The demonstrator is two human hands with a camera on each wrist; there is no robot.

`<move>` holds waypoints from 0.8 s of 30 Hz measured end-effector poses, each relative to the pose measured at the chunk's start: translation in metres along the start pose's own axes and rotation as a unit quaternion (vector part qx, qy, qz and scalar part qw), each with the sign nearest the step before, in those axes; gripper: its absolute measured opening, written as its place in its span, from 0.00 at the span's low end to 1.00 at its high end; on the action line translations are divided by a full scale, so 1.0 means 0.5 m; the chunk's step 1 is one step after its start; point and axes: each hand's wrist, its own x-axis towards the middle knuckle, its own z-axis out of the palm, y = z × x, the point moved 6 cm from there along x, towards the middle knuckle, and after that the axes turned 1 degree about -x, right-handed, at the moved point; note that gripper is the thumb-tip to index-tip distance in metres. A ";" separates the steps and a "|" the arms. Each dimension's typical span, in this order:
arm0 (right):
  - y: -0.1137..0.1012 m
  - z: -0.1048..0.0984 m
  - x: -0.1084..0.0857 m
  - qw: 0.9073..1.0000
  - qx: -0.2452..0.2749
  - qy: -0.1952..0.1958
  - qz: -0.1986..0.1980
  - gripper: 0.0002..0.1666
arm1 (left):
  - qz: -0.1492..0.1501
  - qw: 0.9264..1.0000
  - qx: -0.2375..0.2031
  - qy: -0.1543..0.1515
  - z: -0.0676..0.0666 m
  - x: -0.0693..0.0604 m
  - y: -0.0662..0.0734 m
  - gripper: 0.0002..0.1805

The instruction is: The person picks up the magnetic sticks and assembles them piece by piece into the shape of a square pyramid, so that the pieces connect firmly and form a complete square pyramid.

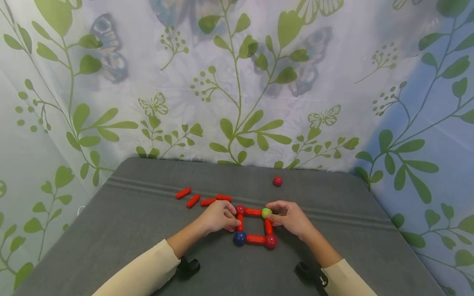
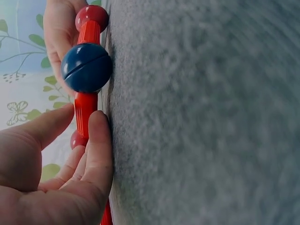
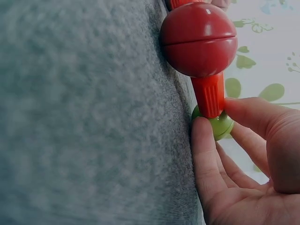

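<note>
A square frame of red rods and balls lies flat on the grey table. Its corners are a blue ball (image 1: 240, 238), a green ball (image 1: 266, 212), a near-right red ball (image 1: 271, 241) and a far-left red ball (image 1: 240, 210). My left hand (image 1: 221, 216) pinches the left-side red rod (image 2: 86, 115) between thumb and forefinger, just beyond the blue ball. At the far right corner my right hand (image 1: 290, 217) grips the green ball, its thumb tip by the end of the right-side red rod (image 3: 209, 93). The green ball is partly hidden in the right wrist view.
Several loose red rods, among them one red rod (image 1: 183, 193), lie left of the frame, the nearest ones just behind my left hand. A loose red ball (image 1: 277, 181) sits towards the back edge of the grey table (image 1: 148, 172). Behind hangs a leaf-patterned curtain (image 1: 237, 82).
</note>
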 end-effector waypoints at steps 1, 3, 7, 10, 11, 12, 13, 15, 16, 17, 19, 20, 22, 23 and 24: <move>0.000 -0.001 -0.003 1.000 0.000 -0.001 -0.002 0.24 | 0.006 1.000 0.003 -0.003 -0.001 0.000 0.000 0.19; -0.001 -0.001 -0.012 1.000 0.002 -0.002 -0.003 0.25 | 0.017 1.000 0.014 -0.009 -0.004 0.000 0.000 0.19; -0.005 -0.001 -0.031 1.000 0.018 -0.002 0.000 0.26 | 0.035 0.998 0.045 -0.015 -0.016 -0.005 0.001 0.16; -0.009 -0.001 -0.045 1.000 0.025 0.002 0.002 0.26 | 0.042 0.995 0.086 -0.007 -0.032 -0.010 0.002 0.14; -0.010 -0.001 -0.049 1.000 0.025 0.004 0.003 0.26 | 0.044 0.994 0.104 -0.001 -0.039 -0.012 0.003 0.14; -0.011 -0.001 -0.054 1.000 0.023 0.005 0.004 0.26 | 0.046 0.991 0.123 0.007 -0.046 -0.013 0.003 0.13; -0.012 0.000 -0.058 1.000 0.020 0.007 0.005 0.25 | 0.050 0.988 0.144 0.017 -0.054 -0.015 0.003 0.13; -0.014 0.000 -0.065 1.000 0.010 0.011 0.008 0.24 | 0.059 0.982 0.177 0.042 -0.072 -0.019 0.007 0.12; -0.014 0.002 -0.068 1.000 0.006 0.011 0.010 0.24 | 0.064 0.977 0.194 0.059 -0.083 -0.022 0.008 0.11; -0.014 0.002 -0.070 1.000 0.000 0.010 0.013 0.23 | 0.068 0.972 0.213 0.074 -0.095 -0.025 0.010 0.10; -0.014 0.005 -0.074 1.000 -0.012 0.005 0.017 0.22 | 0.076 0.961 0.244 0.109 -0.120 -0.033 0.015 0.08; -0.014 0.006 -0.076 1.000 -0.018 0.000 0.018 0.22 | 0.077 0.954 0.259 0.127 -0.133 -0.037 0.017 0.08; -0.014 0.009 -0.080 0.999 -0.023 -0.015 0.017 0.22 | 0.079 0.939 0.293 0.159 -0.159 -0.042 0.021 0.07; -0.014 0.011 -0.083 0.999 -0.023 -0.026 0.016 0.22 | 0.078 0.934 0.305 0.170 -0.170 -0.045 0.022 0.07; -0.015 0.014 -0.086 0.999 -0.020 -0.035 0.016 0.22 | 0.077 0.928 0.317 0.180 -0.181 -0.046 0.022 0.07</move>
